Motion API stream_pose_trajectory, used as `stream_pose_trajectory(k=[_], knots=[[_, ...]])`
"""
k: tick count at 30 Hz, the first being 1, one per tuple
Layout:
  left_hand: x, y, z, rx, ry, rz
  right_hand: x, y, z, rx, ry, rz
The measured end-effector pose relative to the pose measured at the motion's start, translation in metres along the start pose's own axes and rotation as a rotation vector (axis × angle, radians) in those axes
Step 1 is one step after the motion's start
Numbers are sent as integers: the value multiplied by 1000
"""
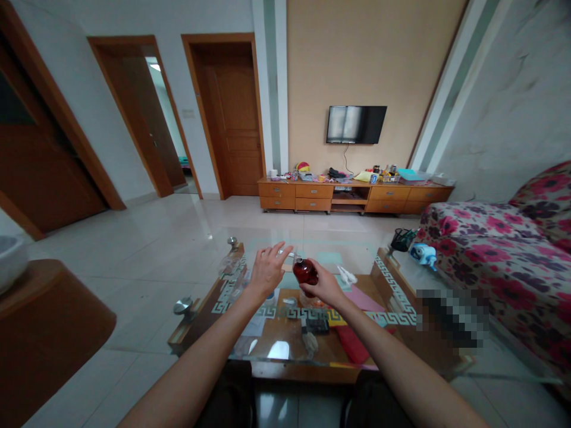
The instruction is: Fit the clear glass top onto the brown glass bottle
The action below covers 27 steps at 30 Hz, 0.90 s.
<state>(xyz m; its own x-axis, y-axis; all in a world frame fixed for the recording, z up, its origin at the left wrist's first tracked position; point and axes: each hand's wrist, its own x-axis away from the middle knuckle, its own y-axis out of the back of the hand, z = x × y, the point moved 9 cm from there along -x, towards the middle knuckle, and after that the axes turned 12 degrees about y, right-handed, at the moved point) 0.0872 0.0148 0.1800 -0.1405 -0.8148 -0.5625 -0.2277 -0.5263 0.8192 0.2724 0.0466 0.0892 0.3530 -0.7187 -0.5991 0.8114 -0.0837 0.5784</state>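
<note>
The grip differs between the two hands. The left hand (pixel 266 268) is spread, fingers apart and holding nothing, hovering palm down just left of the bottle's top. The right hand (pixel 325 286) is clamped around the lower body of a small dark-red bottle (pixel 305 270), which it holds upright above the middle of the glass-topped bench (pixel 232 279), tilted a little toward the left hand.

Judging from this, the step in hand looks like working the bottle's top: one hand steadies the body while the other is poised at the neck. The next move would call for the open fingers to close on the top without knocking the bottle, and for the right hand to hold firm so it does not turn in the palm. Whether a cap or nozzle is on the neck is too small to tell; something pale shows at the top.

The bottle is rounded, translucent red-brown, dark enough that its fill level cannot be read, and smooth, so it may be slippery.

Left of the hands a metal knob (pixel 232 241) stands at the bench corner. Below the glass lie papers, a dark remote-like thing (pixel 317 325) and a red case (pixel 352 345). Right of the bottle rests a white crumpled object (pixel 347 274), and further right a black basket (pixel 402 239) and a blue-and-white item (pixel 423 254) sit next to the flowered sofa (pixel 499 249).
</note>
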Motion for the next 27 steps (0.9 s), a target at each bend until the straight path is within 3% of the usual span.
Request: stream_pose_trajectory(k=[27], knots=[[-1, 3, -4, -3, -4, -1, 2, 0, -3, -15, -3, -4]])
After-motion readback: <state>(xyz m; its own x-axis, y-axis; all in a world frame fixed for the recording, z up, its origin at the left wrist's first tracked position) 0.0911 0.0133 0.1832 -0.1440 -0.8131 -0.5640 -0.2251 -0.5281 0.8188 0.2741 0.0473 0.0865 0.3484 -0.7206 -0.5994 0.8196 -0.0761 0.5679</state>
